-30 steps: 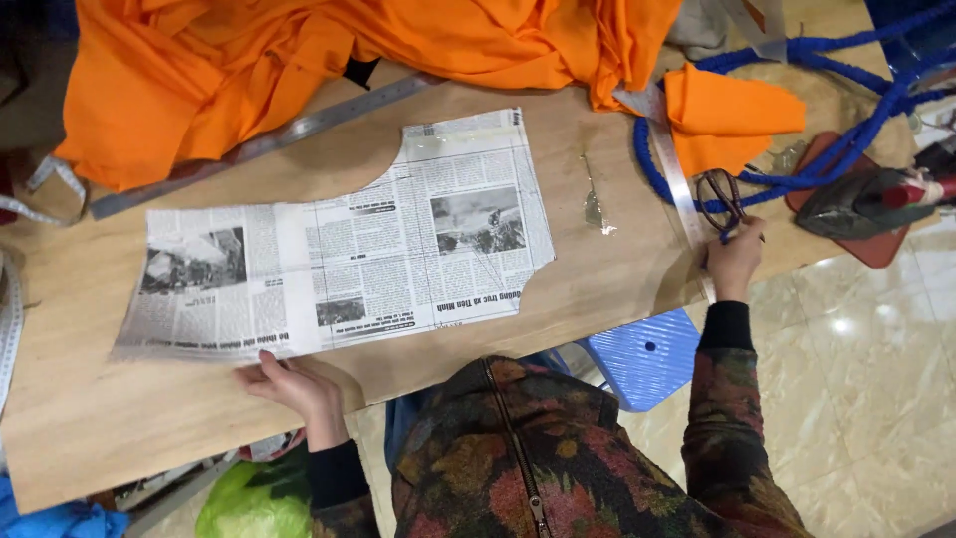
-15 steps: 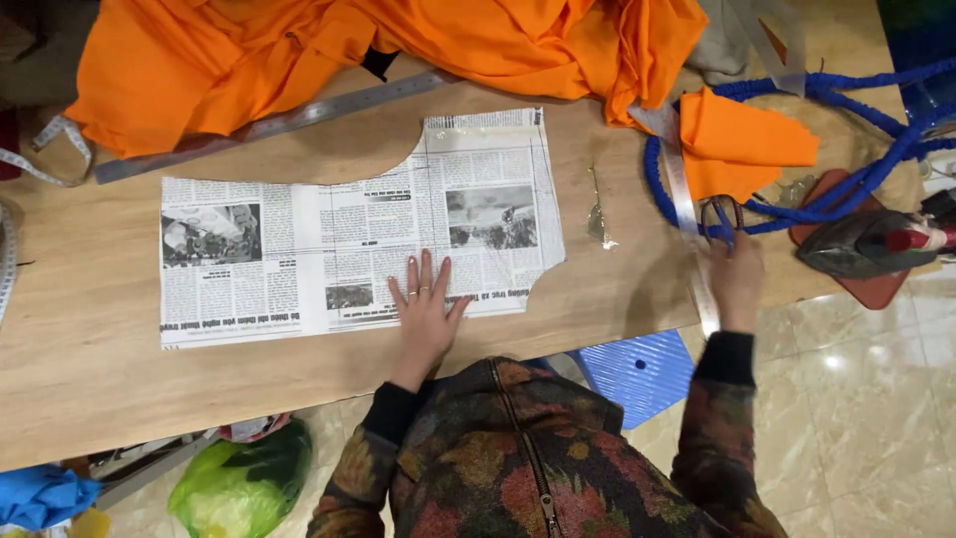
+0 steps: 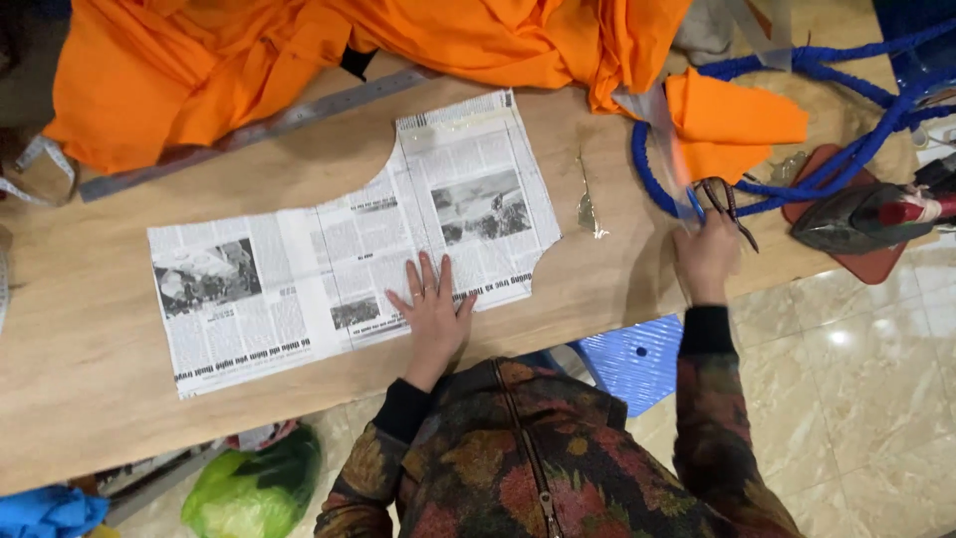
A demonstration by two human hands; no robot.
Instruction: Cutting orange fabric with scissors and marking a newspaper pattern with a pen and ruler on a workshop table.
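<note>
Newspaper pattern (image 3: 339, 269): lies flat on the wooden counter (image 3: 90, 389), already cut to shape, with a curved scoop at its upper edge and a notched corner at lower right. Taped strip near the top. No fabric lies under it yet, so, by my judgement, the pattern stage is done and the cloth stage is not begun.

Left hand (image 3: 434, 304): pressed palm-down on the lower edge of the pattern, fingers spread wide, holding nothing, only pinning the paper.

Right hand (image 3: 705, 257): at the far right of the counter, grip closed on a pair of scissors (image 3: 719, 199), blurred, blades pointing away toward the cloth scraps.

Orange fabric (image 3: 299, 50): heaped along the far edge, uncut as far as can be seen, well apart from the pattern. A smaller orange piece (image 3: 732, 125) lies folded just beyond the scissors.

Metal ruler (image 3: 259, 130): lies aslant between fabric and pattern, partly under the heap.

Blue cord (image 3: 797, 120): looped around the small orange piece.

Clothes iron (image 3: 861, 214): rests on a reddish mat at the counter's right end.

Blue plastic stool (image 3: 637, 359): beneath the counter, near the person.

Green bag (image 3: 254, 488): on the floor, lower left.
</note>
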